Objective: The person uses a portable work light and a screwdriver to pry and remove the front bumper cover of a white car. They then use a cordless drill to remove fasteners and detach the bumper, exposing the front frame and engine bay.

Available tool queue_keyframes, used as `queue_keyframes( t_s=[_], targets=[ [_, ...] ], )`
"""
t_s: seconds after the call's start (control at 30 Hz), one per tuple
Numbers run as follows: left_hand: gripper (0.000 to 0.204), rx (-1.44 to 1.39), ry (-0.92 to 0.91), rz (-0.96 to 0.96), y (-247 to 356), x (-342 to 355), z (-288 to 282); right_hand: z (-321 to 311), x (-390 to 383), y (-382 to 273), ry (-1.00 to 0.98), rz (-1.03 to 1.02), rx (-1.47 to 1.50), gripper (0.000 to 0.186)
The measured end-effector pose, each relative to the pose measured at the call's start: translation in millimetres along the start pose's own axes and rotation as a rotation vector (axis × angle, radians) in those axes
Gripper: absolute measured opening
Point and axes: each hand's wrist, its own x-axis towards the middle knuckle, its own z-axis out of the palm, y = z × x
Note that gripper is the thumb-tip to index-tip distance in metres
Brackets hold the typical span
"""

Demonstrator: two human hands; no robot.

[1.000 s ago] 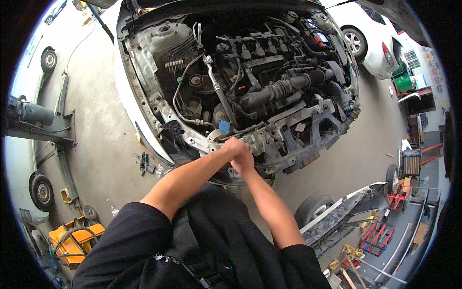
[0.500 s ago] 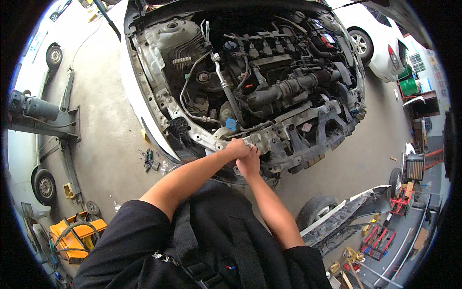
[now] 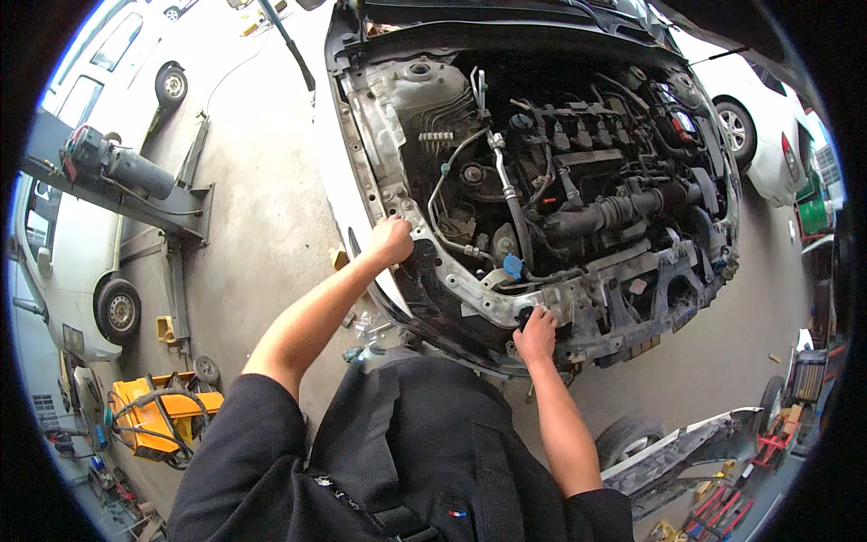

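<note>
The front end of a car with its bonnet up is before me, and its engine (image 3: 587,149) lies exposed. My left hand (image 3: 393,242) is closed at the left side, against the pale metal rail beside the fender (image 3: 384,285); what its fingers hold is hidden. Toward the middle, my right hand (image 3: 536,336) has its fingers curled at the front panel (image 3: 492,309), by a small black part (image 3: 524,314). Between my hands a dark, glossy surface (image 3: 438,303) runs below the panel. A blue cap (image 3: 513,266) sits just behind the panel.
A detached bumper (image 3: 686,443) and a wheel (image 3: 628,438) lie at the lower right. Small tools and bits (image 3: 366,330) are on the floor near the fender. A yellow machine (image 3: 163,415) and a lift post (image 3: 135,172) stand left; a white car (image 3: 759,135) is at right.
My hands, together at the front panel before, are apart now. The left has moved back to the fender side; the right stays by the panel. My view has shifted left.
</note>
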Motion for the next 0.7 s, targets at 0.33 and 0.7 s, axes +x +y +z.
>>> queue_keyframes(
  t_s=[0.33,0.7],
  targets=[
    [0.036,0.216,-0.468,0.076,-5,67,47,5,4,-4,-0.096,0.067,-0.089,0.068],
    [0.015,0.635,-0.375,0.705,-21,78,51,-7,5,-5,-0.085,0.062,-0.140,0.059]
  ],
)
